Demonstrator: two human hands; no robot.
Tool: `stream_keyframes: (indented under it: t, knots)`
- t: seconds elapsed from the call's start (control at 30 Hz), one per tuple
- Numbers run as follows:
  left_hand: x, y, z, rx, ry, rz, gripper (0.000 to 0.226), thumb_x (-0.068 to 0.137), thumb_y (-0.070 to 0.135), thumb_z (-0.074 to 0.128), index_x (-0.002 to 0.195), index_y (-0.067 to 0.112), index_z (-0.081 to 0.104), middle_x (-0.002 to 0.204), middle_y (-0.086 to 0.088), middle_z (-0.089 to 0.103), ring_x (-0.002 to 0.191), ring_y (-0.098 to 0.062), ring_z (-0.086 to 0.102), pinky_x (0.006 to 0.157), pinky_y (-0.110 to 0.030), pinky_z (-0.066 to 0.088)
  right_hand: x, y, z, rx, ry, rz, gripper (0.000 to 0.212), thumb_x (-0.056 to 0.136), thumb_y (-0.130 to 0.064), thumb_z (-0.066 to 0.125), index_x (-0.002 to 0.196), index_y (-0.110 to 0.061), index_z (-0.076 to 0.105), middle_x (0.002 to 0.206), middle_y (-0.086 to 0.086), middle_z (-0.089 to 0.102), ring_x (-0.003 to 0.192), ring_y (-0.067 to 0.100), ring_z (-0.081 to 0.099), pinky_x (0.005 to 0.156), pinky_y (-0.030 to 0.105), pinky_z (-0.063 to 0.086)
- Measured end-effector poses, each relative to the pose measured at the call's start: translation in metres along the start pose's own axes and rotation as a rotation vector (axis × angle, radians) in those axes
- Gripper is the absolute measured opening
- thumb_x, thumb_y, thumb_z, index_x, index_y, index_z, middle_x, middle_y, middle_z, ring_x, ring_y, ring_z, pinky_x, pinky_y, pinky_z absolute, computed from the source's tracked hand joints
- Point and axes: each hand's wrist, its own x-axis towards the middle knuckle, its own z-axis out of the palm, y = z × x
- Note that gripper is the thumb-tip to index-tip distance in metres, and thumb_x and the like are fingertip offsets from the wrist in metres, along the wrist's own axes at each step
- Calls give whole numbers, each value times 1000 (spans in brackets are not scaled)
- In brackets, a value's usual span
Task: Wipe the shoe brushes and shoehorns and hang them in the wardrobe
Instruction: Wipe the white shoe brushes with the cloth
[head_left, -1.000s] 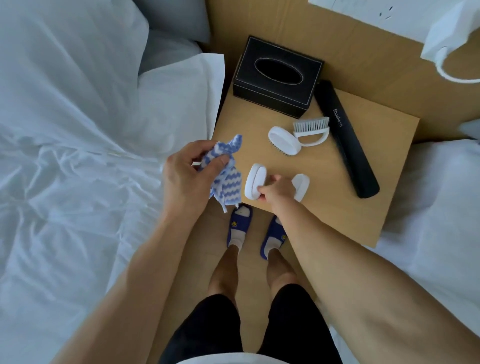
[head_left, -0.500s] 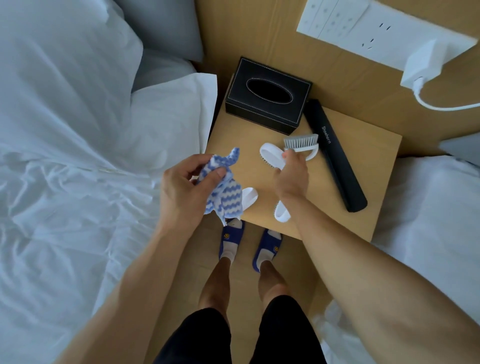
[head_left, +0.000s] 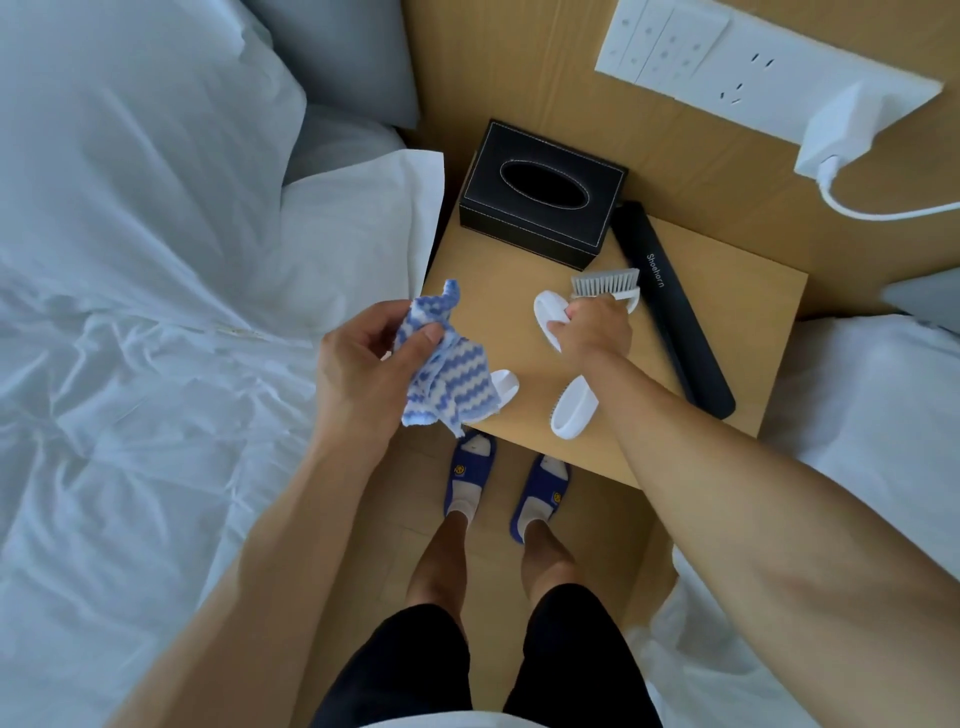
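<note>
My left hand (head_left: 363, 369) grips a blue-and-white zigzag cloth (head_left: 449, 382) above the left edge of the wooden nightstand (head_left: 737, 332). My right hand (head_left: 595, 327) has its fingers curled round a white shoe brush with grey bristles (head_left: 605, 285), beside a white oval brush (head_left: 549, 314). Another white brush (head_left: 571, 408) lies under my right wrist near the front edge. A further white brush (head_left: 505, 385) peeks out from behind the cloth. A long black shoehorn (head_left: 670, 306) lies along the right side of the nightstand.
A black tissue box (head_left: 540, 192) stands at the nightstand's back left. White bedding (head_left: 130, 312) lies on the left, more bedding (head_left: 872, 415) on the right. A socket panel with a white charger (head_left: 836, 124) is on the wooden wall. My slippered feet (head_left: 504, 483) stand below.
My right hand left the white brush near the front edge and moved back to the grey-bristled brush, closing its fingers on it. The left hand kept the cloth roughly in place.
</note>
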Motion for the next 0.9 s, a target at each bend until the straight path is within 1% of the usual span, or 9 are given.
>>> stream_keyframes:
  t: [0.17,0.27,0.33,0.43,0.53,0.67,0.73,0.8,0.9]
  knots:
    - [-4,27,11,-34,-17,21,13,93,14,66,102,21,73,92,-5,75,85,-20,74,80,-48,61,-31,6,-50,658,-200,98,20,87,-31,73,97,-15,67,94,-1,64,93,19,60,80,32,50]
    - [-5,53,21,-37,-59,72,13,95,14,64,105,15,71,94,-6,74,86,-19,73,81,-47,61,-59,10,-89,1029,-319,124,29,88,-25,73,110,-9,65,115,5,67,109,22,63,88,39,57]
    - [-5,73,30,-23,-83,122,11,95,17,64,105,19,70,95,-2,74,87,-15,73,81,-43,61,-81,15,-117,1162,-339,36,13,91,-23,70,95,-12,64,117,11,65,110,27,63,85,42,57]
    - [-8,104,41,-3,-109,209,10,93,21,67,103,24,68,95,2,74,88,-13,72,82,-43,61,-112,18,-155,1315,-329,-34,16,91,-21,70,87,-18,55,108,12,62,101,29,62,86,50,53]
    - [-14,134,51,-18,-117,286,13,88,27,73,99,30,67,92,8,74,86,-9,72,79,-42,62,-141,21,-187,1423,-284,-84,36,83,-19,76,112,-17,54,122,16,63,108,32,64,93,57,51]
    - [-32,171,69,-28,-119,433,12,86,23,74,94,30,68,85,12,73,80,-4,71,73,-33,60,-179,26,-221,1482,-271,-238,69,71,-27,83,133,-36,54,128,10,66,116,29,65,94,55,54]
    - [-45,185,78,56,-109,553,9,87,24,72,93,30,70,78,14,71,74,-2,67,67,-23,54,-193,31,-232,1489,-264,-308,68,75,-29,79,138,-34,53,131,6,66,121,27,63,98,54,52]
    - [-59,194,87,176,-114,683,3,90,27,67,91,25,70,73,10,66,74,-10,61,65,-25,48,-204,38,-241,1523,-241,-351,57,82,-27,73,137,-33,55,134,4,64,126,26,60,101,52,50]
    - [-79,204,98,258,-167,857,12,98,25,57,96,25,69,88,17,63,85,-10,53,74,-19,42,-218,50,-255,1567,-238,-425,43,95,-23,61,137,-32,56,136,7,63,126,25,60,102,51,50]
